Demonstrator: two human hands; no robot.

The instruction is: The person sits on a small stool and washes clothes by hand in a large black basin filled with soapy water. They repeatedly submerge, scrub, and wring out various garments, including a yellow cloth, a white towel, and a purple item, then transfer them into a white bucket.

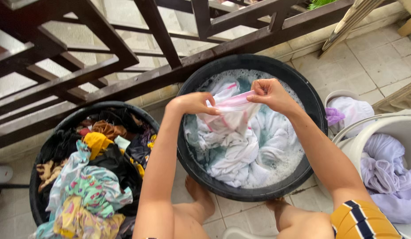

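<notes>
Outdoor spot, pale square floor tiles (365, 66) with dark grout, dark wooden slatted railing (125, 53) running diagonally across the top of the view. Round black plastic wash basin (311, 102) sits on the tiles just below the railing, filled with soapy, foamy water and wet whitish laundry. To its left, touching or nearly so, a second round black tub (37, 194) heaped with dry mixed clothes: yellow, brown, black, and a teal floral print on top. To the right, a white plastic bucket (391, 126) holding pale lilac fabric, and behind it a smaller white container (342, 94) with white and purple cloth. Item in hand: wet white garment with pink trim (229, 110), lifted just above the suds at the basin's upper middle, its lower part trailing down into the rest of the wash; fabric is bunched and creased, pink edge stretched between both hands. Left hand (194, 104) is closed on the garment's left end, wrist bent, forearm coming up from lower centre. Right hand (269, 94) pinches the right end with fingers curled tight, forearm angled in from lower right. Hands are near each other, cloth taut between them. Bare feet on tiles at the basin's near rim.
</notes>
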